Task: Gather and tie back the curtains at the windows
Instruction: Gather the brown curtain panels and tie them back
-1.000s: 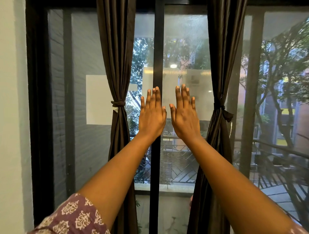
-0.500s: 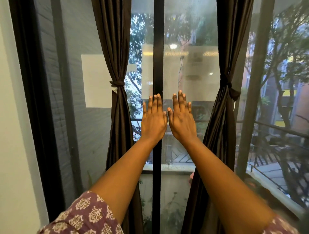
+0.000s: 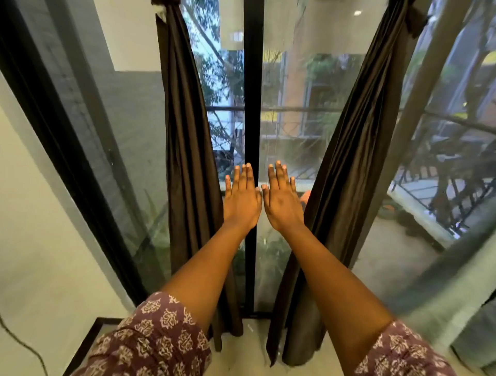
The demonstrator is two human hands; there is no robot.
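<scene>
Nearest the viewer, two short purple sleeves with a pale printed motif, the left sleeve [image 3: 150, 338] and the right sleeve [image 3: 402, 354], frame the bottom edge. Bare forearms extend forward from them, side by side. The left hand [image 3: 242, 200] and right hand [image 3: 283, 202] are raised with backs toward the viewer, fingers straight and together, thumbs nearly touching; each grip is open and holds nothing. Whether the palms touch the glass cannot be told.

Below the arms lies a pale floor [image 3: 249, 346], on which the hems of both curtains rest. A thin dark cable [image 3: 24, 346] runs across the white wall at lower left.

The left curtain [image 3: 188, 161], dark brown, hangs gathered into a narrow column left of the black central window mullion [image 3: 252, 80]; its tie-back [image 3: 163, 3] shows only partly at the top edge. The right curtain [image 3: 349, 161], likewise gathered, slants from upper right to lower centre, with its tie-back [image 3: 416, 18] near the top. The hands sit between the two curtains, one on each side of the mullion.

Beyond the glass are a balcony railing [image 3: 456, 193], trees and buildings.
</scene>
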